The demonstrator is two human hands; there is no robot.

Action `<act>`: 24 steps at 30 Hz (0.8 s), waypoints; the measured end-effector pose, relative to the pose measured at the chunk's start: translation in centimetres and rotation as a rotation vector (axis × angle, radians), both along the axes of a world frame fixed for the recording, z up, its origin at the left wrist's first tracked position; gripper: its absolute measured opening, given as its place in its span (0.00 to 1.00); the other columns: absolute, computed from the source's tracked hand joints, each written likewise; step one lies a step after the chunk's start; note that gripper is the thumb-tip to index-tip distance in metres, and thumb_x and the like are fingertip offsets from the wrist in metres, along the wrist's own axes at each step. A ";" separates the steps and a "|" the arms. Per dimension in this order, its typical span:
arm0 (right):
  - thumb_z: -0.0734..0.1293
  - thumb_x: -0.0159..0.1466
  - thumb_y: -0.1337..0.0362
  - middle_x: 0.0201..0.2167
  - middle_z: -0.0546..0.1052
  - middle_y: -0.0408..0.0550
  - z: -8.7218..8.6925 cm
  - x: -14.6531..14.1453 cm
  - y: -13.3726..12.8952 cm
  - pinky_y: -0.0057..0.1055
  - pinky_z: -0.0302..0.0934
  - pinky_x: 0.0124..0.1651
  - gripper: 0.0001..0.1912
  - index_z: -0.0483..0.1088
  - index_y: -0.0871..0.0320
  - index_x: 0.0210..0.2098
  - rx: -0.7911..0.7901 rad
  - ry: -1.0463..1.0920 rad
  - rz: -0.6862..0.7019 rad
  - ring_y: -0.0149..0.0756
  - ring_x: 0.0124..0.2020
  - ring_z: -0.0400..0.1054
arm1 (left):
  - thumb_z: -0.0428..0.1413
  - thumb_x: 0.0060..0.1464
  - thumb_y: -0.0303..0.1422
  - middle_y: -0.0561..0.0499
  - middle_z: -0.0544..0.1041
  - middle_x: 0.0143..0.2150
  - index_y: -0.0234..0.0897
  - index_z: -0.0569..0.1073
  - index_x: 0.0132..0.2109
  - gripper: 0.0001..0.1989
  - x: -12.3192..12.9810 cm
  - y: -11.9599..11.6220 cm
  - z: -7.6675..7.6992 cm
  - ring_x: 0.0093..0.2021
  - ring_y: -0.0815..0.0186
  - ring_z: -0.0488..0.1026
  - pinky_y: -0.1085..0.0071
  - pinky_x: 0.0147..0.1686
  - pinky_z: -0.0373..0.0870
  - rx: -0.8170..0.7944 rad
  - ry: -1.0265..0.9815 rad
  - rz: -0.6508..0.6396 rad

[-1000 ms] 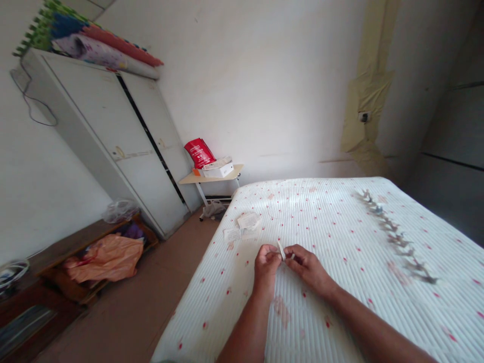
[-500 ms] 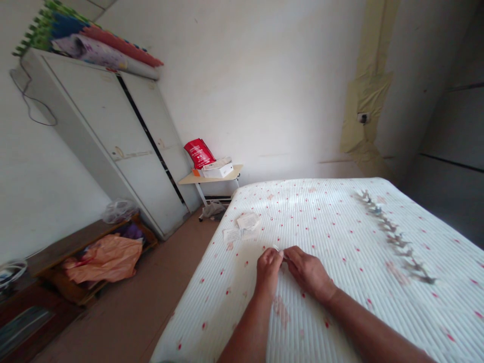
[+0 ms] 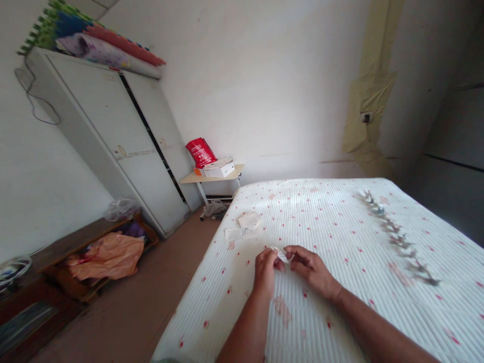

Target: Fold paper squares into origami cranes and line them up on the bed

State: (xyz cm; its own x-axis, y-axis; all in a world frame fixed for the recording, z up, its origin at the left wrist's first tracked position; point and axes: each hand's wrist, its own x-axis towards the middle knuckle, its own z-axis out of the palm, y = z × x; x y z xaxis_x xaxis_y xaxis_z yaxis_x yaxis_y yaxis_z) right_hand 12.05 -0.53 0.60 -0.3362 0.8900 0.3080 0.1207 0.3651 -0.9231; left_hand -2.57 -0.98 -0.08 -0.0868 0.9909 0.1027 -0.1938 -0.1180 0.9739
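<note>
A small folded piece of printed paper (image 3: pixel 280 255) is held just above the bed, between my two hands. My left hand (image 3: pixel 265 267) pinches its left side, thumb on top and other fingers curled beneath. At the paper's right end, the thumb and index finger of my right hand (image 3: pixel 312 272) are bent around its edge; their exact contact is hard to make out. Beyond my left hand, several loose sheets of printed paper (image 3: pixel 249 221) lie flat on the bed. A row of small folded paper figures (image 3: pixel 401 242), somewhat blurred, stretches along the bed's right side.
The bed (image 3: pixel 325 212) has a white ribbed cover with red dots. Past its far left corner stands a small table (image 3: pixel 189 178) bearing a red bag (image 3: pixel 200 152) and a white box (image 3: pixel 219 169). A grey cabinet (image 3: pixel 113 131) and a low wooden shelf (image 3: pixel 91 227) are at left.
My hands have moved slightly apart, and more of the folded paper shows between them. The right fingers have spread a little. The view has shifted slightly.
</note>
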 end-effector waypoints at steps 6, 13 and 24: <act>0.64 0.54 0.62 0.27 0.66 0.40 -0.4 -0.4 0.1 0.26 0.55 0.27 0.17 0.64 0.57 0.43 -0.237 0.247 0.081 0.27 0.24 0.59 | 0.51 0.51 0.39 0.56 0.65 0.17 0.35 0.64 0.22 0.15 -0.4 0.1 -0.6 0.21 0.72 0.62 0.73 0.28 0.58 0.007 0.000 -0.016; 0.68 0.50 0.63 0.26 0.66 0.39 -0.5 -0.7 0.2 0.25 0.53 0.26 0.19 0.65 0.56 0.42 -0.286 0.316 0.096 0.26 0.24 0.58 | 0.51 0.51 0.40 0.56 0.65 0.18 0.35 0.63 0.23 0.14 -0.4 0.1 -0.3 0.22 0.71 0.62 0.74 0.28 0.58 0.008 0.000 -0.033; 0.67 0.53 0.61 0.26 0.68 0.40 -0.1 -0.5 0.0 0.26 0.57 0.27 0.17 0.66 0.56 0.42 -0.295 0.302 0.113 0.27 0.24 0.61 | 0.50 0.51 0.39 0.55 0.65 0.17 0.35 0.63 0.23 0.14 -0.3 0.2 -0.5 0.21 0.71 0.62 0.73 0.28 0.58 0.004 -0.080 -0.073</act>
